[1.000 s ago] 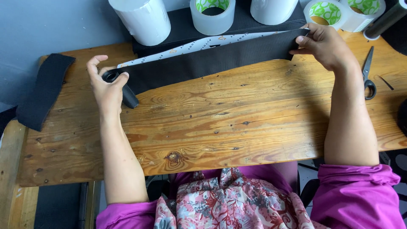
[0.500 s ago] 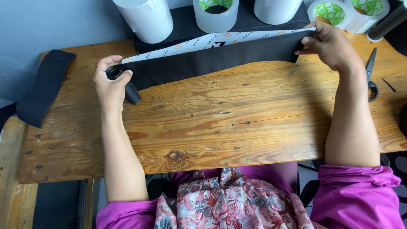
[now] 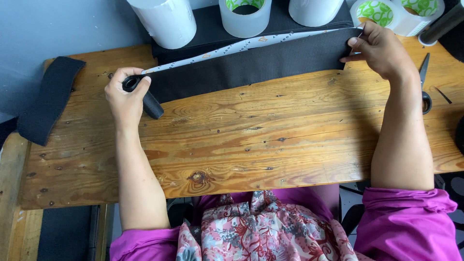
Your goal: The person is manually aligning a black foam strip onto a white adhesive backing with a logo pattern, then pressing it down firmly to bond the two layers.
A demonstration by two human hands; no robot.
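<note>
On the wooden table (image 3: 270, 145), a black fabric strip (image 3: 251, 67) with a white printed tape (image 3: 241, 47) along its upper edge lies stretched between both hands. Left hand (image 3: 123, 96): fingers clamped on the rolled end. Right hand (image 3: 382, 48): fingertips pinched on the opposite end. Scissors (image 3: 425, 82) lie just beside the right wrist.

i see a black fabric strip (image 3: 246, 67) edged by white patterned tape (image 3: 241, 47). wooden table (image 3: 270, 140) is orange-brown, knotted. far rolls (image 3: 386, 12) carry green-white print; near sleeves (image 3: 406, 222) are magenta, the apron (image 3: 261, 232) pink floral.
</note>
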